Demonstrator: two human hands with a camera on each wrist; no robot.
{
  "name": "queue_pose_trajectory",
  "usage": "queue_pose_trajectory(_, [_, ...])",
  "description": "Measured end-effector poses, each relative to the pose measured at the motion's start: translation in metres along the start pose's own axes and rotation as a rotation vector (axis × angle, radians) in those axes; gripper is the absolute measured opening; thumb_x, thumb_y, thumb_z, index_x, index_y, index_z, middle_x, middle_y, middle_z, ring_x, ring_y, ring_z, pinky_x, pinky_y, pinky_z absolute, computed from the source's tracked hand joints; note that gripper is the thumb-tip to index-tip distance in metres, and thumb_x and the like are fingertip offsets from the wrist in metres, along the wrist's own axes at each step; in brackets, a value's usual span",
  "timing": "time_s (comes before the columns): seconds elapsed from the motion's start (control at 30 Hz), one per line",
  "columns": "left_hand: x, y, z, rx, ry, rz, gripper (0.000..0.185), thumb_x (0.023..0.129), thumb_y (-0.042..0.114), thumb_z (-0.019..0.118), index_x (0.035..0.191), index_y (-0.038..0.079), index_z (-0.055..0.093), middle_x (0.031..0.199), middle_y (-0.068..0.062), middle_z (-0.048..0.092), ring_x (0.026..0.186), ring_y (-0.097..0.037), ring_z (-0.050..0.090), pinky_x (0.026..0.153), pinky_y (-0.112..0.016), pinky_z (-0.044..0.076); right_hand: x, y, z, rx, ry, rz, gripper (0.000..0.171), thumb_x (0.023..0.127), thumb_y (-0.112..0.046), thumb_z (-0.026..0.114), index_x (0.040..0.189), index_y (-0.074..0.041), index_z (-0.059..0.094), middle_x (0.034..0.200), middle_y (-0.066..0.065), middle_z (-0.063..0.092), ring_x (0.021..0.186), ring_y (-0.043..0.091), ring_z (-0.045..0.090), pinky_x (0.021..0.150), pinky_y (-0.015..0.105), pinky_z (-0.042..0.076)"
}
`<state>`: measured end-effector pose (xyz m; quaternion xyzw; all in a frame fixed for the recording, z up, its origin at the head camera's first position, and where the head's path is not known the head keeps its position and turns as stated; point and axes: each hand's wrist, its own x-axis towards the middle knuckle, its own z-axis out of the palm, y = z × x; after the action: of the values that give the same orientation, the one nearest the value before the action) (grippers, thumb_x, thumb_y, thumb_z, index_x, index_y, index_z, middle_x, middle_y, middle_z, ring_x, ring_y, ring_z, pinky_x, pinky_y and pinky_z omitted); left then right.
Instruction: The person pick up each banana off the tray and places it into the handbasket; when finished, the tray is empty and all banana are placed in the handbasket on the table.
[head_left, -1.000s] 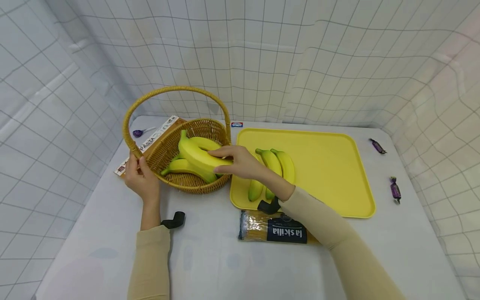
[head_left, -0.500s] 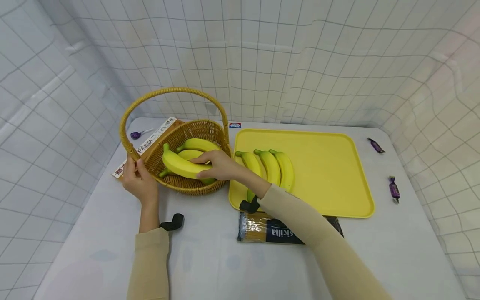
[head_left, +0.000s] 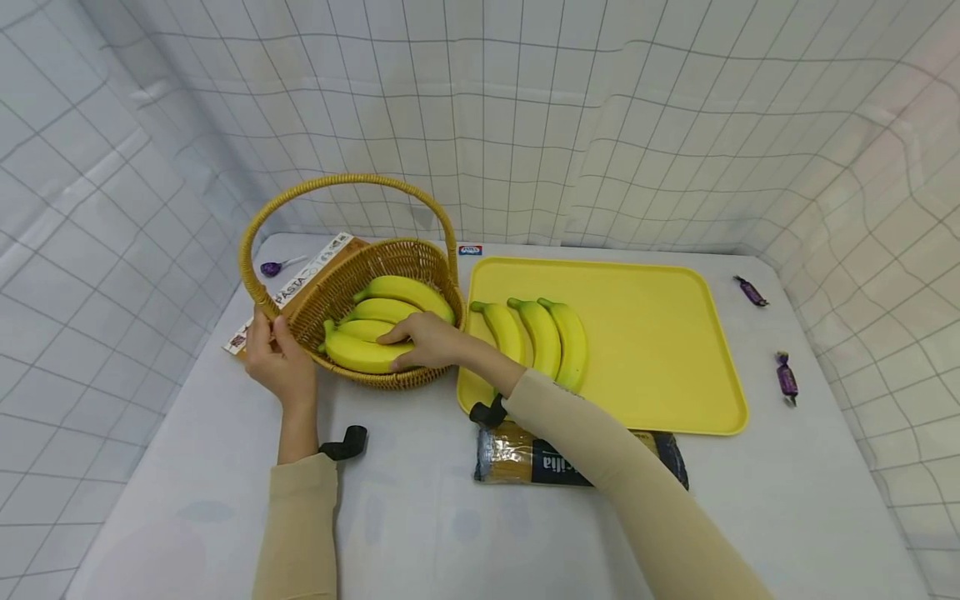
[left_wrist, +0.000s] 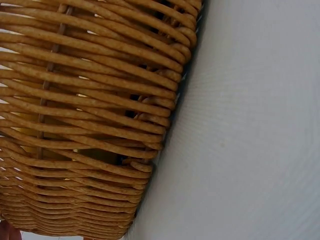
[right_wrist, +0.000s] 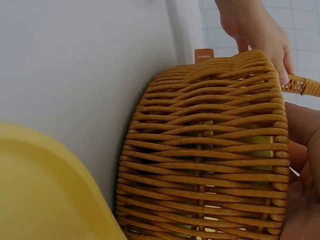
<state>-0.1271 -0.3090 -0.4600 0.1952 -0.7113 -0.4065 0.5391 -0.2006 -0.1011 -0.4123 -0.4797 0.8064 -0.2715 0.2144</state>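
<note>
A wicker basket (head_left: pixel 442 246) with a tall handle (head_left: pixel 352 178) stands at the left and holds several bananas. At the handle's left base, my left hand (head_left: pixel 281 362) grips the handle between thumb and fingers. My right hand (head_left: pixel 435 340) reaches over the basket's right rim and pinches the front banana (head_left: pixel 356 354), which lies low beside the others. In the right wrist view the woven wall of the basket (right_wrist: pixel 205 150) hides that banana. The left wrist view shows only the wicker side (left_wrist: pixel 90 100) and the tabletop. Three bananas (head_left: pixel 542 333) lie on a yellow tray (head_left: pixel 652 342).
Behind the basket lies a pasta box (head_left: pixel 300 283), with a purple lollipop (head_left: pixel 272 268) beside it. A pack of spaghetti (head_left: pixel 510 458) lies in front of the tray, partly under the right sleeve. Two purple wrapped candies (head_left: pixel 787 379) are at the right. A small blue-and-red packet (head_left: pixel 470 250) lies at the back.
My right hand has moved left and down with the banana, from above the basket to among the other bananas. My left hand stays on the handle.
</note>
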Motion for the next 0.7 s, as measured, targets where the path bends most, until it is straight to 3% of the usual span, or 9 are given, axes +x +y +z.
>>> queue_pose_trajectory(0.33, [0.0002, 0.0001, 0.0023, -0.006, 0.011, -0.001, 0.029, 0.097, 0.009, 0.058, 0.123, 0.002, 0.067, 0.103, -0.023, 0.068, 0.086, 0.004, 0.045, 0.076, -0.014, 0.033, 0.0035, 0.0019, 0.0004, 0.005, -0.025, 0.021, 0.048, 0.09, -0.023, 0.071, 0.135, -0.011, 0.059, 0.137, 0.006, 0.06, 0.128, 0.019, 0.053, 0.104, 0.026, 0.043])
queue_pose_trajectory(0.7, [0.0, 0.0015, 0.0004, 0.02, -0.006, -0.007, 0.031, 0.099, 0.017, 0.055, 0.125, 0.004, 0.066, 0.102, -0.026, 0.066, 0.086, 0.008, 0.043, 0.077, -0.015, 0.034, 0.0046, -0.0016, 0.0043, -0.003, -0.029, 0.032, 0.048, 0.09, -0.024, 0.07, 0.136, -0.011, 0.058, 0.138, 0.005, 0.06, 0.131, 0.018, 0.051, 0.107, 0.025, 0.041])
